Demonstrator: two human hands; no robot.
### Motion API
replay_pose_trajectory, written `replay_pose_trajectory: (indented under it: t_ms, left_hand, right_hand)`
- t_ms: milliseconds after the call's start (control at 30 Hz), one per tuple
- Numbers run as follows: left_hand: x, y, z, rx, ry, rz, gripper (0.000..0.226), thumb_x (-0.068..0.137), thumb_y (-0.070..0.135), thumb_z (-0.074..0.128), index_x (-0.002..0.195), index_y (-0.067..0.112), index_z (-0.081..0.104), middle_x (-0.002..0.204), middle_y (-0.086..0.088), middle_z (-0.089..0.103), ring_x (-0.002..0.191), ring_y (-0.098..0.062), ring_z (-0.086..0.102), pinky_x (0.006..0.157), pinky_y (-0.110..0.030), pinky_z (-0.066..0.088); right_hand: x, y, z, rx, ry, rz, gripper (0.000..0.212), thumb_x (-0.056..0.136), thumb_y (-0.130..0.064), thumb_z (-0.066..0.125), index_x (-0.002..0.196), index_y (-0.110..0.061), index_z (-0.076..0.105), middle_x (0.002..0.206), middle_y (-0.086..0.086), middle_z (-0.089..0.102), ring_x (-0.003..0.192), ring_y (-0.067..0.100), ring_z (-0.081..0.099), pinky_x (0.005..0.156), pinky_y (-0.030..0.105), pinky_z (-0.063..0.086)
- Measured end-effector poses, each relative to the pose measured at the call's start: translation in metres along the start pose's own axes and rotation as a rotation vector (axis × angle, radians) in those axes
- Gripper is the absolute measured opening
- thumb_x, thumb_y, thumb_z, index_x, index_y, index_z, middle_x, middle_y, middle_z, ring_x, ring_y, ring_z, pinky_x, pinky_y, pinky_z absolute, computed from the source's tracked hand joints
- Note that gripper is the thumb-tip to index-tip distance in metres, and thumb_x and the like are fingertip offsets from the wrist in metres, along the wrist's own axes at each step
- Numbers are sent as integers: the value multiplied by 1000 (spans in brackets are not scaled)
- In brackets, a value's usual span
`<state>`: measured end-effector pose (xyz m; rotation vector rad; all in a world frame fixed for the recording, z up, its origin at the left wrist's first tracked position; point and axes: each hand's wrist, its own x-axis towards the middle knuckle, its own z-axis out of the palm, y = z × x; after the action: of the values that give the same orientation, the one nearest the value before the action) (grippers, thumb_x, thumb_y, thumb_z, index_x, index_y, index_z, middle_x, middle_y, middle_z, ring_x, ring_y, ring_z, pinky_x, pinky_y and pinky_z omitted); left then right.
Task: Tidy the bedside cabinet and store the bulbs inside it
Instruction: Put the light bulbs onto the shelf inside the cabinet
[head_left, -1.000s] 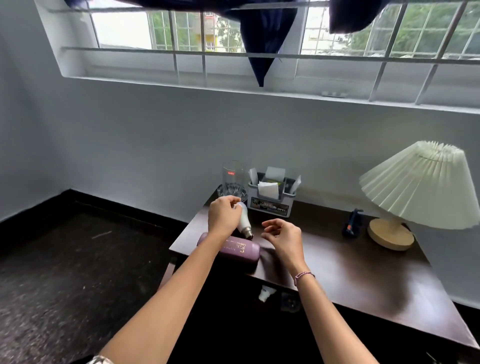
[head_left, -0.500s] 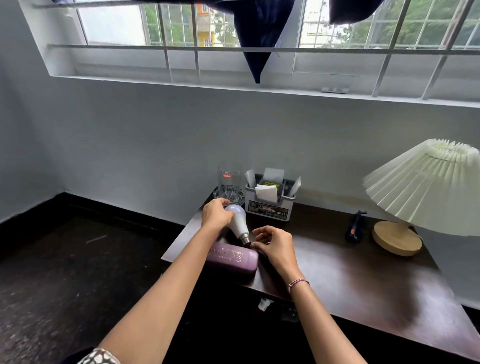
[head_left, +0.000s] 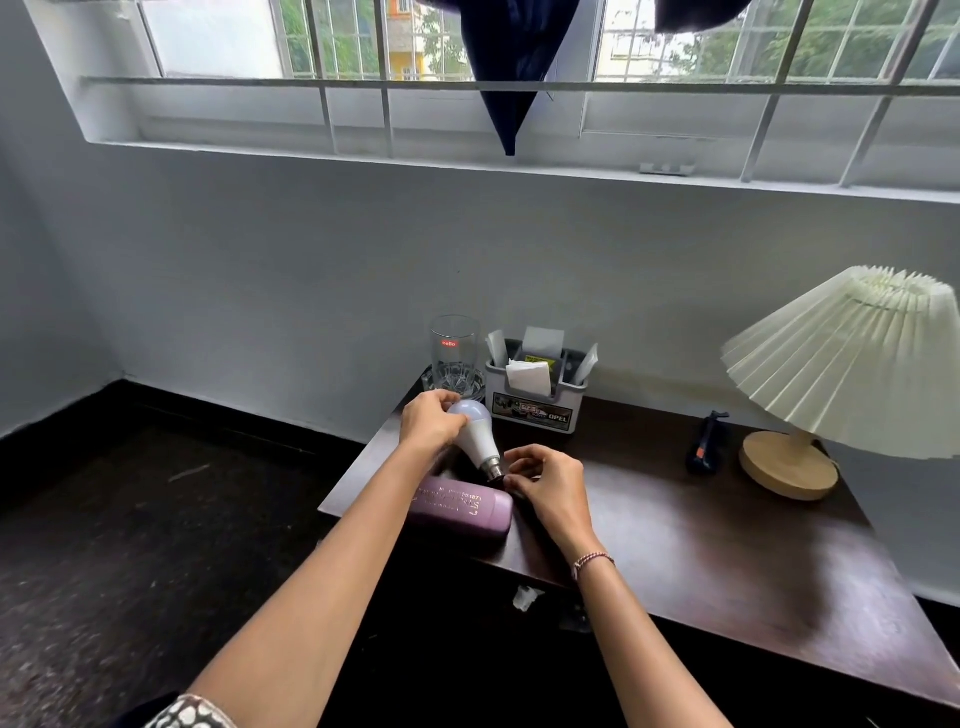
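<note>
A white bulb (head_left: 475, 439) with a metal cap is held tilted just above the left end of the dark wooden cabinet top (head_left: 701, 545). My left hand (head_left: 428, 423) grips its round dome from the left. My right hand (head_left: 550, 480) has its fingers curled, and the fingertips pinch the end of the cap. A purple oblong case (head_left: 460, 512) lies on the cabinet top right below the bulb, near the front edge. The cabinet's front is dark and I cannot make out a door or drawer.
A clear glass (head_left: 454, 358) and a grey organiser (head_left: 535, 410) with papers stand at the back by the wall. A small dark blue object (head_left: 704, 447) lies beside a pleated white lamp (head_left: 841, 364) on the right. Dark floor lies to the left.
My left hand has lifted the bulb and tilted it so the dome shows. My right hand moved in from hovering to the bulb's cap.
</note>
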<state>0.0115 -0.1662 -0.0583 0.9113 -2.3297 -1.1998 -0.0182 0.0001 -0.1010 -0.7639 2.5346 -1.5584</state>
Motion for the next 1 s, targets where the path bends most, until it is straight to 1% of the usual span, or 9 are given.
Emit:
replay_pose_trajectory:
  t_ms: [100, 200, 300, 433, 500, 633, 767, 867, 1000]
  left_hand:
    - [-1, 1, 1, -24, 1, 1, 37, 78, 10, 67, 115, 14, 65, 114, -6, 67, 107, -20, 60, 97, -33, 47]
    - [-4, 4, 2, -56, 11, -1, 35, 78, 11, 67, 113, 16, 66, 111, -4, 67, 102, -18, 60, 93, -30, 48]
    - [-7, 6, 4, -91, 8, -3, 34, 79, 11, 67, 113, 16, 65, 108, -3, 65, 97, -17, 58, 89, -29, 48]
    - [-14, 10, 10, -126, -8, 6, 32, 80, 11, 67, 111, 17, 65, 102, -3, 64, 90, -16, 57, 85, -29, 49]
    - [-19, 13, 15, -140, -19, 12, 32, 79, 11, 68, 110, 17, 65, 97, -1, 62, 89, -16, 57, 84, -29, 50]
    - [-31, 21, 28, -202, -77, 14, 30, 79, 8, 67, 108, 13, 66, 91, -4, 62, 84, -18, 57, 89, -37, 53]
    - [-42, 29, 41, -231, -124, 25, 27, 79, 5, 66, 106, 8, 66, 85, -4, 61, 78, -19, 56, 83, -36, 52]
    - [-52, 37, 49, -247, -144, 34, 24, 79, 6, 67, 103, 7, 66, 85, -5, 62, 79, -22, 59, 86, -38, 54]
    - [-63, 45, 58, -257, -142, 53, 17, 77, 9, 68, 93, 13, 63, 97, -11, 66, 96, -30, 64, 87, -43, 54]
  right_hand:
    - [-3, 1, -2, -11, 33, -1, 27, 70, 4, 73, 91, -12, 74, 74, 1, 69, 67, 4, 62, 64, 6, 46]
    - [-4, 3, -5, -2, 56, 22, 26, 72, 3, 72, 89, -16, 74, 74, 0, 72, 70, 7, 66, 69, 13, 50]
    - [-6, 6, -8, 50, 112, 56, 24, 74, 3, 70, 88, -17, 73, 73, -1, 71, 67, 5, 65, 64, 10, 49]
    - [-7, 13, -19, 246, 185, 132, 21, 80, 6, 66, 93, -9, 72, 77, 5, 70, 64, 13, 68, 62, 18, 56]
    - [-9, 17, -26, 351, 218, 151, 20, 82, 6, 64, 93, -9, 70, 78, 8, 69, 63, 15, 68, 60, 17, 56]
    - [-17, 27, -43, 362, 334, 139, 19, 83, 3, 66, 95, -10, 72, 83, 10, 71, 68, 15, 68, 66, 17, 58]
    - [-25, 37, -61, 308, 408, 140, 18, 84, -2, 65, 97, -13, 72, 86, 4, 72, 72, 14, 70, 75, 25, 57]
    - [-30, 42, -71, 317, 464, 136, 19, 85, -5, 65, 96, -19, 71, 87, 0, 72, 76, 15, 71, 72, 16, 54]
    - [-36, 45, -83, 318, 513, 156, 19, 85, -8, 67, 101, -16, 72, 90, -2, 71, 86, 17, 70, 86, 31, 54]
